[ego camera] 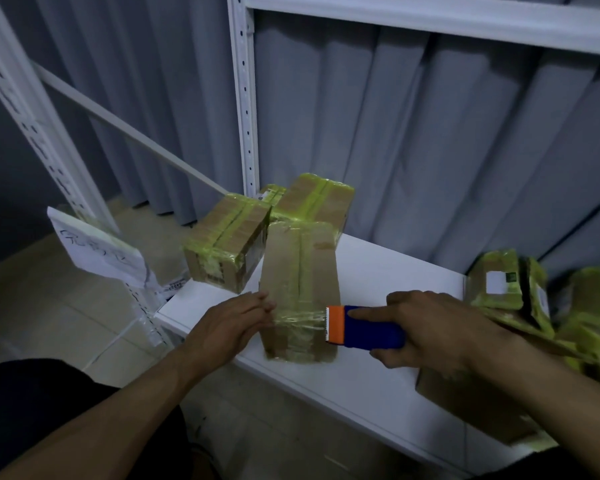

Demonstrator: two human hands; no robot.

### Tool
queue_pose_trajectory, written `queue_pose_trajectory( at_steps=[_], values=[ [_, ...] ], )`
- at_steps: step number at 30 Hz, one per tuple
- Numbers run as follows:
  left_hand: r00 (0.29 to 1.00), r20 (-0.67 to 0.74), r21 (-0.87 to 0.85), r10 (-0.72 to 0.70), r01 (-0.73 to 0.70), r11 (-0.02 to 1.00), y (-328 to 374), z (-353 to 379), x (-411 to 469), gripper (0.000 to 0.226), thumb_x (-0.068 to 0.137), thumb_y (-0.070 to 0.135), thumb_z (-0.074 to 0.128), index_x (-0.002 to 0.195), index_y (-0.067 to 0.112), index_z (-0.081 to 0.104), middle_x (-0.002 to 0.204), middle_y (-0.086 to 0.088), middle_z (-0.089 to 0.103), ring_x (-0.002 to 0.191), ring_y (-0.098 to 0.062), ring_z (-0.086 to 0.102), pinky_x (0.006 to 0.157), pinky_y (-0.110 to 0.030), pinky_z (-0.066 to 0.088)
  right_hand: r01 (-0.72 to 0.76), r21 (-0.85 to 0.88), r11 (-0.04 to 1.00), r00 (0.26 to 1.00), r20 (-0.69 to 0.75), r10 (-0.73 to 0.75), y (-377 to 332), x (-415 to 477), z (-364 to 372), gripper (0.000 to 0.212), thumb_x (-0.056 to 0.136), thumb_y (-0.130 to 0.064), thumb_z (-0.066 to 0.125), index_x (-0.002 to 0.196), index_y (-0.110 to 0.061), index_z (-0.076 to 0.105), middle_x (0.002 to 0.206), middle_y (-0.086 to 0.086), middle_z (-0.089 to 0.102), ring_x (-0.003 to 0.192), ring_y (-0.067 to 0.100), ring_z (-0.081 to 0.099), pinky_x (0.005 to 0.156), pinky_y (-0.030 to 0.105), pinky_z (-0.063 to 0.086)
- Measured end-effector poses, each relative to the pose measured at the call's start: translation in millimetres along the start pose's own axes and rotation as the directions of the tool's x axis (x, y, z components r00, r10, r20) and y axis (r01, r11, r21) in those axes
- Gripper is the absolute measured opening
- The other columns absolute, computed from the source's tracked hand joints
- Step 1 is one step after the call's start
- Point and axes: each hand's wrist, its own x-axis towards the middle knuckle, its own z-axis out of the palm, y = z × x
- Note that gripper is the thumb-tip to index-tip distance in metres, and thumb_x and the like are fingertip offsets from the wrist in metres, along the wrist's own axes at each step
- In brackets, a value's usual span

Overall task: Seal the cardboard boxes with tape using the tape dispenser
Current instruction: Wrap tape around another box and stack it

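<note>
brown cardboard box [298, 292] lies on the white shelf board [378, 282], its long side running away from the person, between the two hands. a band of clear tape [298, 320] crosses its near end, from the left fingertips to the orange toothed edge of the tape dispenser [364, 327].

the left hand [229, 327] comes in low from the left on a bare forearm, back of the hand up. its fingers are straight and close together, tips pressed on the box's left edge where the tape begins, and they grip nothing. the right hand [437, 330] is curled round the dispenser's blue handle, with the index finger laid straight along the top toward the blade. the blade meets the box's right edge just beyond that fingertip.

beyond the left fingertips, two taped boxes [226, 244] sit at the far end of the board, touching the central box. behind the right knuckles lies a pile of yellow-taped parcels [499, 282]. a grey curtain [430, 133] hangs behind, and a white paper sheet [97, 251] hangs well left of the left hand.
</note>
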Motion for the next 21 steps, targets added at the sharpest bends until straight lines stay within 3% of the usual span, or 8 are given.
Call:
queue_pose_trajectory(
  at_steps=[3, 6, 10, 14, 17, 19, 21],
  values=[
    [1.000, 0.029, -0.015, 0.002, -0.001, 1.000, -7, -6, 4, 0.027, 0.100, 0.037, 0.053, 0.104, 0.022, 0.075, 0.127, 0.008, 0.066, 0.129, -0.007, 0.053, 0.110, -0.024, 0.039, 0.007, 0.046, 0.999, 1.000, 0.023, -0.008, -6, 5, 3, 0.070, 0.094, -0.067, 0.053, 0.155, -0.052, 0.023, 0.114, -0.018, 0.054, 0.097, 0.006, 0.051, 0.087, 0.023, 0.050],
    [1.000, -0.002, 0.020, -0.007, 0.007, 1.000, -4, -11, 6, 0.028, 0.098, 0.034, 0.058, 0.122, 0.023, 0.067, 0.125, 0.003, 0.066, 0.124, -0.011, 0.056, 0.111, -0.029, 0.037, 0.021, 0.064, 0.998, 0.999, 0.040, -0.024, -8, 11, 4, 0.069, 0.095, -0.064, 0.056, 0.156, -0.048, 0.029, 0.123, -0.015, 0.059, 0.099, 0.006, 0.053, 0.089, 0.025, 0.051],
    [0.994, 0.054, 0.064, 0.090, -0.094, 0.994, 11, -2, 11, 0.042, 0.096, 0.023, 0.063, 0.138, 0.022, 0.058, 0.150, 0.000, 0.048, 0.141, -0.016, 0.040, 0.119, -0.037, 0.028, 0.015, 0.074, 0.997, 0.998, 0.052, -0.019, -3, 13, 2, 0.066, 0.094, -0.061, 0.060, 0.153, -0.048, 0.034, 0.111, -0.025, 0.052, 0.093, 0.003, 0.051, 0.084, 0.020, 0.047],
    [0.982, 0.143, 0.157, 0.127, -0.149, 0.976, 7, 15, 14, 0.052, 0.092, 0.023, 0.070, 0.142, 0.023, 0.054, 0.152, 0.005, 0.044, 0.146, -0.018, 0.032, 0.121, -0.032, 0.023, 0.010, 0.094, 0.995, 0.998, 0.053, -0.015, -5, 15, 5, 0.068, 0.094, -0.061, 0.060, 0.155, -0.048, 0.032, 0.116, -0.021, 0.056, 0.093, 0.003, 0.051, 0.084, 0.020, 0.047],
    [0.993, 0.111, 0.070, 0.048, -0.056, 0.996, 3, 17, 13, 0.052, 0.086, 0.007, 0.074, 0.134, 0.024, 0.063, 0.144, 0.008, 0.053, 0.141, -0.013, 0.039, 0.120, -0.020, 0.018, 0.001, 0.107, 0.994, 0.999, 0.046, -0.006, -6, 16, 7, 0.069, 0.094, -0.062, 0.059, 0.155, -0.047, 0.031, 0.123, -0.015, 0.060, 0.098, 0.006, 0.056, 0.090, 0.027, 0.053],
    [0.997, 0.079, 0.053, 0.010, -0.014, 0.999, 3, 16, 15, 0.044, 0.087, 0.011, 0.072, 0.128, 0.027, 0.067, 0.139, 0.010, 0.057, 0.137, -0.009, 0.042, 0.117, -0.022, 0.026, -0.002, 0.122, 0.993, 0.999, 0.046, -0.004, -9, 16, 8, 0.069, 0.094, -0.061, 0.059, 0.156, -0.046, 0.032, 0.127, -0.013, 0.061, 0.103, 0.008, 0.058, 0.092, 0.027, 0.053],
    [0.999, 0.046, 0.061, -0.004, 0.001, 0.998, 6, 15, 18, 0.032, 0.093, 0.025, 0.058, 0.123, 0.027, 0.070, 0.135, 0.012, 0.060, 0.134, -0.009, 0.047, 0.111, -0.031, 0.040, 0.002, 0.115, 0.993, 0.999, 0.043, -0.007, -10, 15, 10, 0.070, 0.095, -0.062, 0.058, 0.156, -0.046, 0.030, 0.128, -0.013, 0.061, 0.106, 0.009, 0.059, 0.093, 0.028, 0.053]
  ],
)
